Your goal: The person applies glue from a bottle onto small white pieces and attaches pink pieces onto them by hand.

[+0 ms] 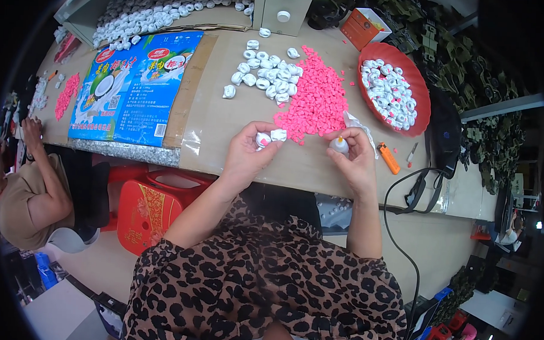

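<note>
My left hand [243, 157] is closed around two small white moulded pieces [278, 135] at the table's front edge. A bit of pink shows on one of them. To its right, my right hand [359, 161] grips a small white squeeze bottle [340, 147] with a yellow tip. Crumpled white tissue [369, 132] shows behind those fingers. Between and beyond the hands spreads a heap of small pink pieces [316, 99]. Loose white moulded pieces [266, 74] lie against its left side. A red scalloped bowl [423, 109] at the right holds more white pieces, some with pink on them.
Right of my right hand lie an orange plastic tool [389, 158] and a small blade [412, 154]. A black strap [430, 193] and cable [395, 234] hang over the edge. Blue printed cardboard [137, 90] covers the left side. A co-worker's arm [50, 183] and red stool [147, 216] are left.
</note>
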Tool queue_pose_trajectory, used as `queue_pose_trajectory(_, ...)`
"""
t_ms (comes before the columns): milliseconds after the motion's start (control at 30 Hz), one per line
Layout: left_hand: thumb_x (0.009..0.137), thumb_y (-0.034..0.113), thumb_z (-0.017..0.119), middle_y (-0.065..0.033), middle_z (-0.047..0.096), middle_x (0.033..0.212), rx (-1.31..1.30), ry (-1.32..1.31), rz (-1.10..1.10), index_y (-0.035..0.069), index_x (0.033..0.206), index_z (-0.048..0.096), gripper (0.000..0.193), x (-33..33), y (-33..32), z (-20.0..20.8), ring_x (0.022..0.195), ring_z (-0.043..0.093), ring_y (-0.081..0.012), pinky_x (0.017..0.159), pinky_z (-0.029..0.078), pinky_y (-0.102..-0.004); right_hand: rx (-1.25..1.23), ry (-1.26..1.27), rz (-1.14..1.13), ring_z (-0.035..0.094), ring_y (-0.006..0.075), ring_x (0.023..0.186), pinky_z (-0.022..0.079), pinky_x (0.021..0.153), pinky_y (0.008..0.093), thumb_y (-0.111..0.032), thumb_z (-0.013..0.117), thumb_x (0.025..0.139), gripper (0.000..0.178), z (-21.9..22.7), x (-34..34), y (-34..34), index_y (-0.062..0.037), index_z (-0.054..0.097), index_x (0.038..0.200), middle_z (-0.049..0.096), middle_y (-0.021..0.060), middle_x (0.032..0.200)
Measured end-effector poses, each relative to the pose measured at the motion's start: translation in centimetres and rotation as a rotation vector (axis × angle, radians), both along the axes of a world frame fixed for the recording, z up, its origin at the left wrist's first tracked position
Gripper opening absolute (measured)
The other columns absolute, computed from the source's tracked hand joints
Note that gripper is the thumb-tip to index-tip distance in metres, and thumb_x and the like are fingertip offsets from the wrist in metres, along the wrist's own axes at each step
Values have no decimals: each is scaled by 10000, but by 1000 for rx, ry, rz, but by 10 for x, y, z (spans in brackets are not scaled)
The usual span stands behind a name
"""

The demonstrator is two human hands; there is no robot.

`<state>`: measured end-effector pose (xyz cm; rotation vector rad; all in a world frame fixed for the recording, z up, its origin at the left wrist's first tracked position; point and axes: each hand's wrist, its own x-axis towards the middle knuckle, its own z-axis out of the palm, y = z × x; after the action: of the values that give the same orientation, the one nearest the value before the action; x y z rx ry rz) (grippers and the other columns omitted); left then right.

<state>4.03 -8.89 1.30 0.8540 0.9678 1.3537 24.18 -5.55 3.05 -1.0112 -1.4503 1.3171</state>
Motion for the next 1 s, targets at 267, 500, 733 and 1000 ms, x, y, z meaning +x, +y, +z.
queue_pose_trajectory(267, 755, -16, 563, -2, 536, 808, -44, -59, -25, 24, 962, 484, 225, -4, -1, -5, 548, 404, 4, 414, 305, -136, 627, -826, 29, 534, 169, 663, 392, 597, 282, -40, 636, 620, 98, 0, -24, 8, -61, 589, 703, 537, 38, 661)
queue_pose_trajectory(500, 759, -10, 561, -5, 529, 807, -41, -69, -37, 26, 965, 484, 223, -4, -1, -2, 548, 399, 2, 422, 310, -136, 827, -925, 34, 521, 195, 648, 371, 577, 310, -89, 644, 598, 127, 5, -21, -4, -91, 602, 718, 535, 26, 652)
queue_pose_trajectory(733, 762, -15, 552, 1, 523, 776, -20, -47, -19, 25, 967, 484, 220, -2, -1, -1, 531, 387, 2, 420, 303, -139, 691, -839, -3, 525, 201, 646, 378, 611, 313, -79, 620, 600, 167, 5, -20, -13, -87, 606, 767, 535, 36, 675)
queue_pose_trajectory(1000, 761, -15, 553, 1, 515, 756, -15, -62, -32, 19, 965, 482, 218, -2, 0, -2, 512, 381, 4, 411, 294, -138, 501, -849, -108, 555, 246, 664, 428, 599, 342, -99, 623, 621, 169, -1, -32, -5, -67, 617, 786, 566, 81, 709)
